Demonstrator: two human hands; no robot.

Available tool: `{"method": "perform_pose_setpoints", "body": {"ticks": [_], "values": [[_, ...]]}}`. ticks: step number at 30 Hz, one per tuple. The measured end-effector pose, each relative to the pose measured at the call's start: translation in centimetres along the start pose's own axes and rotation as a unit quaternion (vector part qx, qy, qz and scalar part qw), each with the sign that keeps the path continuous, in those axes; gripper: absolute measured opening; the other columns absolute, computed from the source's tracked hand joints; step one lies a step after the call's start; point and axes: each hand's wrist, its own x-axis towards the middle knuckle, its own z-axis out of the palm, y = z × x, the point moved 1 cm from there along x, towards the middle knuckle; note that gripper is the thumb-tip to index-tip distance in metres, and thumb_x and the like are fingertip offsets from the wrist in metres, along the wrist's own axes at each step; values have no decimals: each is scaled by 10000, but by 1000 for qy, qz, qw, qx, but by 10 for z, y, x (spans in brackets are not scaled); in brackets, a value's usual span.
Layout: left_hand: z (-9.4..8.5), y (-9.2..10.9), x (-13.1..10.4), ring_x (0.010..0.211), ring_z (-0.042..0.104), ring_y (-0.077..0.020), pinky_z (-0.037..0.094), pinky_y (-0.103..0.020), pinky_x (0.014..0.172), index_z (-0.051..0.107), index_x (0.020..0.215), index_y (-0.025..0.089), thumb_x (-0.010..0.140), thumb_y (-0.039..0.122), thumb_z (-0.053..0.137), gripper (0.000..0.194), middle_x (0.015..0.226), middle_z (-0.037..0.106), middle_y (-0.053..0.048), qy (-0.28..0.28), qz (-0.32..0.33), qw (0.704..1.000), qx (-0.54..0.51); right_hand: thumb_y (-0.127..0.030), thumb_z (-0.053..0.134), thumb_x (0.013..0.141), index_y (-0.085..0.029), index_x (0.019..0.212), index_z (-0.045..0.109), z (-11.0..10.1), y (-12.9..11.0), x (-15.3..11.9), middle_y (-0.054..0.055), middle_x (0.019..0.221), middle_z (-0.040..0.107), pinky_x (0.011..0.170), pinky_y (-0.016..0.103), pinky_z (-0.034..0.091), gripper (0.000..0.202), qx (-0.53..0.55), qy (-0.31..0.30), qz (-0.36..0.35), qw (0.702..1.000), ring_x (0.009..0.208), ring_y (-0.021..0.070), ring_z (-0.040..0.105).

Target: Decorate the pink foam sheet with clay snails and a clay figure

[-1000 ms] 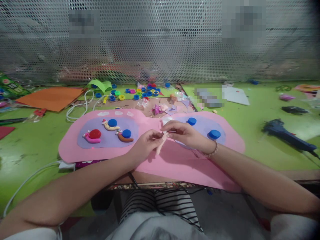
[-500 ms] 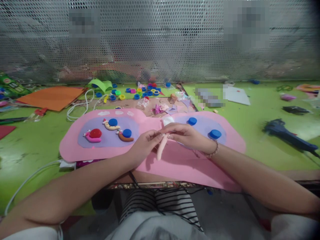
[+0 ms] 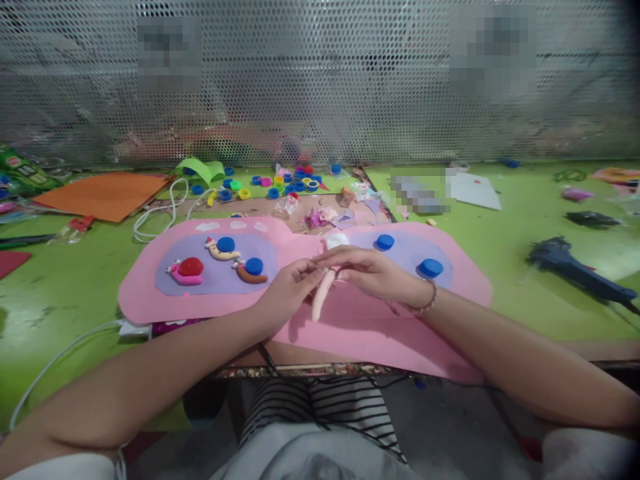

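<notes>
Perforated metal screen (image 3: 320,80) at the back, green tabletop (image 3: 75,280) below it, and the action is right in the middle! A pale pink roll (image 3: 323,297), soft-looking like modelling clay, hangs tilted from the fingertips, its free end pointing down over the pink sheet (image 3: 320,337). Left hand (image 3: 285,290): thumb and fingers pinching at the roll's upper end. Right hand (image 3: 375,272): fingers held together, arched over that same end; whether they squeeze it, I can't tell.

And a change: against a second ago, the roll dangles lower, more of its length in view, and the right fingertips have closed in towards the left. That suggests the work is now on the upper end.

Further out, three cap-shelled snails (image 3: 220,263) sit on the left purple oval (image 3: 267,247), two blue caps (image 3: 431,269) on the right one. Far right lies a glue gun (image 3: 575,267).

Hard to see: the roll's top is buried under fingers, a white piece (image 3: 336,241) is part-covered by the right hand, and a grey object (image 3: 419,195) behind is just pixelated blocks.
</notes>
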Motion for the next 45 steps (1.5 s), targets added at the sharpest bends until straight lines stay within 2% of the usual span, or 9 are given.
{"method": "perform_pose_setpoints", "body": {"ticks": [5,8,13,17,20,23,28,38,45], "values": [[1,-1,0,541,549,-87,414,-194,471,552,853,164,755,459,554,312,757,649,-24,-1,-5,999,-44,-285,364,916,-198,1139,543,-1,2,-1,93,1103,566,789,314,517,299,-1,46,27,999,975,147,571],[2,-2,0,466,491,-59,371,-182,418,544,803,158,766,430,552,274,724,623,-13,3,-4,997,-82,-244,369,909,-182,1085,560,-1,10,-1,103,1071,570,867,386,482,267,-127,74,1,989,1000,170,551],[1,-1,1,425,458,-50,349,-169,419,532,765,155,731,386,612,247,546,524,38,44,15,993,-112,-127,409,854,-153,1076,559,4,21,1,140,1112,545,879,426,469,269,-310,4,-67,948,1075,214,493],[-4,0,3,401,427,-40,322,-157,417,512,768,165,728,362,622,229,505,516,54,118,65,985,-104,-104,391,845,-156,1111,552,11,16,0,139,1143,538,865,421,479,316,-351,-34,-88,932,1066,214,499],[-8,0,6,397,417,-37,373,-168,471,489,783,177,754,361,593,213,496,497,72,176,117,971,-109,-144,392,866,-150,1192,504,15,15,-2,149,1233,492,923,431,444,344,-365,-57,-82,926,1132,222,465],[-9,0,8,428,452,-50,374,-169,472,475,790,180,758,366,585,218,509,502,68,198,139,965,-104,-206,384,892,-133,1232,474,19,16,-2,161,1267,465,974,427,402,360,-369,-85,-81,922,1186,223,425],[-9,0,8,450,486,-65,349,-174,435,468,801,183,752,381,585,235,548,543,52,194,131,968,-93,-236,363,909,-132,1224,487,24,13,0,167,1301,433,999,423,363,354,-363,-120,-104,918,1226,218,385],[-5,2,5,457,507,-77,433,-215,546,442,825,191,743,382,595,258,516,533,67,154,140,976,-60,-239,386,899,-144,1072,562,29,17,3,130,1202,527,1005,427,342,265,-369,-137,-115,912,1195,208,406],[-4,4,0,407,441,-56,322,-175,407,432,862,199,779,380,549,231,573,545,58,142,153,978,2,-191,378,887,-141,1102,552,25,13,1,144,1219,514,982,430,369,281,-385,-113,-116,908,1166,219,434]]}}
